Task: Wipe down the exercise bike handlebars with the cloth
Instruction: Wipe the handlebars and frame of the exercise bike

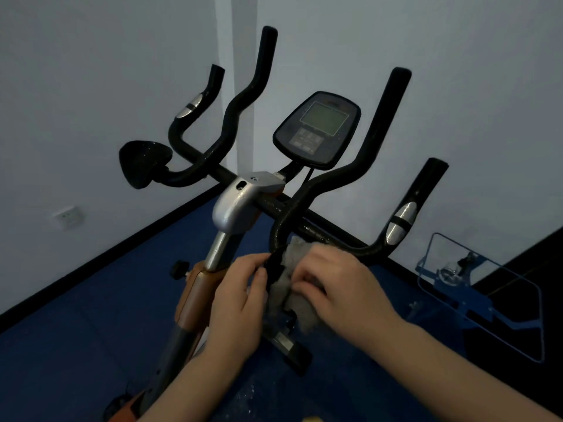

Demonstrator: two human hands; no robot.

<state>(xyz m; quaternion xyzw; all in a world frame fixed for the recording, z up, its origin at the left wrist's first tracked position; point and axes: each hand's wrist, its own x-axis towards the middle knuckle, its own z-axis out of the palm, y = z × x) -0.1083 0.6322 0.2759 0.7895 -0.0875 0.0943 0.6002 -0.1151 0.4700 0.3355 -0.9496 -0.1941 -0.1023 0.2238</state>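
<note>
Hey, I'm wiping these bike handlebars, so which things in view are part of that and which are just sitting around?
Part of the job:
- handlebars
- cloth, pressed against the bar
- right hand, holding the cloth
- left hand, gripping the bar

Just around:
- console
- blue wire frame on the floor
- wall socket

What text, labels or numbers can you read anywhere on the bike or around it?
None can be read.
Console: the screen shows no digits; the button labels below it are too blurred.
Silver clamp cover: a small mark, too small to read.
Wall socket: no legible marking.
</note>
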